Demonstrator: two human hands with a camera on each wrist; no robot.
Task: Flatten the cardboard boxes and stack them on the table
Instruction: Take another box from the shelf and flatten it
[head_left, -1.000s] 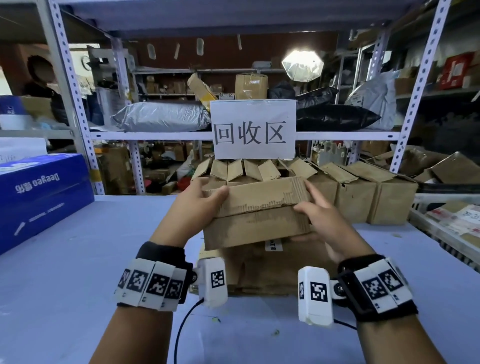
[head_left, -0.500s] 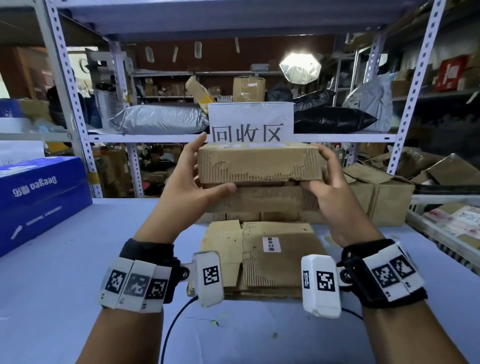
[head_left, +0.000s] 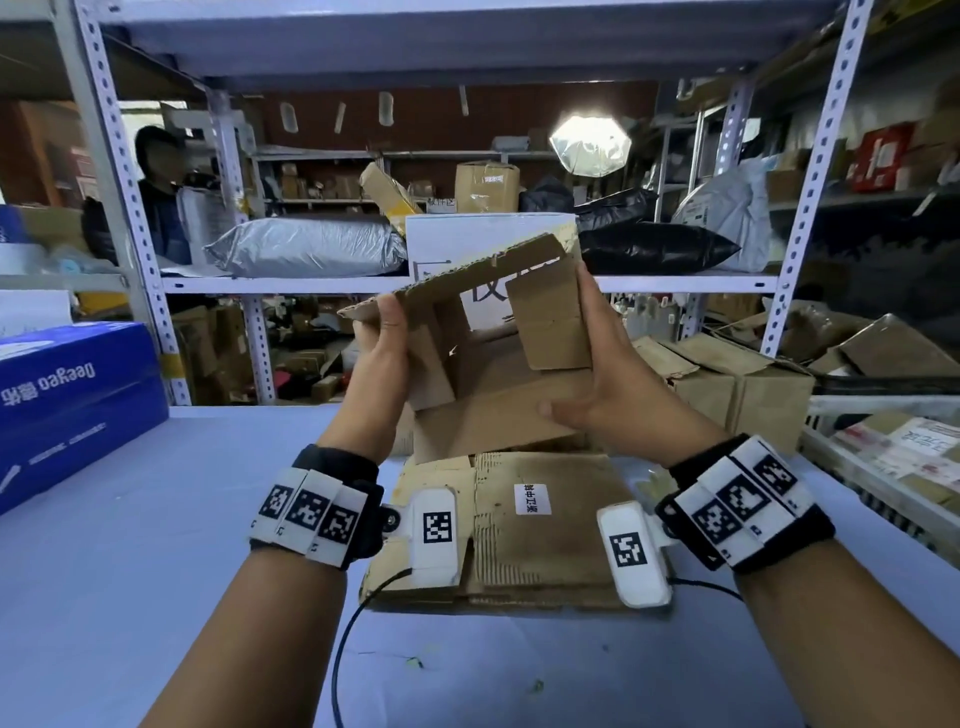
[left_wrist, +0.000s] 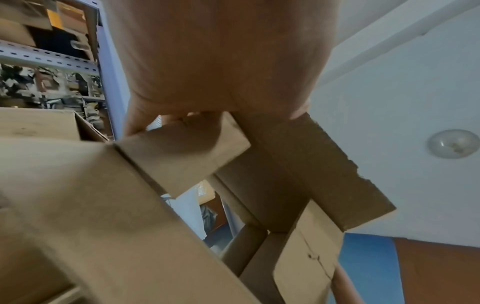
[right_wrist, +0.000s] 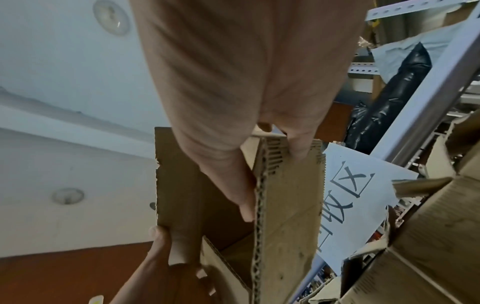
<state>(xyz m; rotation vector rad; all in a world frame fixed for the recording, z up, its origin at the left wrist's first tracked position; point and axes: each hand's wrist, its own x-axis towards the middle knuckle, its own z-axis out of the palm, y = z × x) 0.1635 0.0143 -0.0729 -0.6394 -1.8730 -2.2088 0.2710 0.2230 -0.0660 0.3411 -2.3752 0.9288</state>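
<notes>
Cardboard box (head_left: 498, 374): we hold it up in the air between both hands, above the near middle of the table (head_left: 130, 571), flaps open so we see through it to the far side.
Left hand (head_left: 376, 379): our fingers curl round the box's left edge, thumb on the near face; in the left wrist view the fingertips (left_wrist: 135, 123) wrap over a flap.
Right hand (head_left: 618, 395): we clamp the right side, thumb (right_wrist: 233, 185) inside against the wall, fingers outside on the corrugated edge.
Box shape: skewed, top panel tilted up to the right, one flap hanging on the right.
Flattened stack (head_left: 540, 530): lies on the table directly below the held box, a small white label on top.
Other boxes (head_left: 737, 389): unflattened, standing at the far right of the table.
Blue carton (head_left: 72, 395): at the far left of the table.
White sign (head_left: 483, 239): behind the held box, partly hidden, on the shelf rail (head_left: 291, 283).
</notes>
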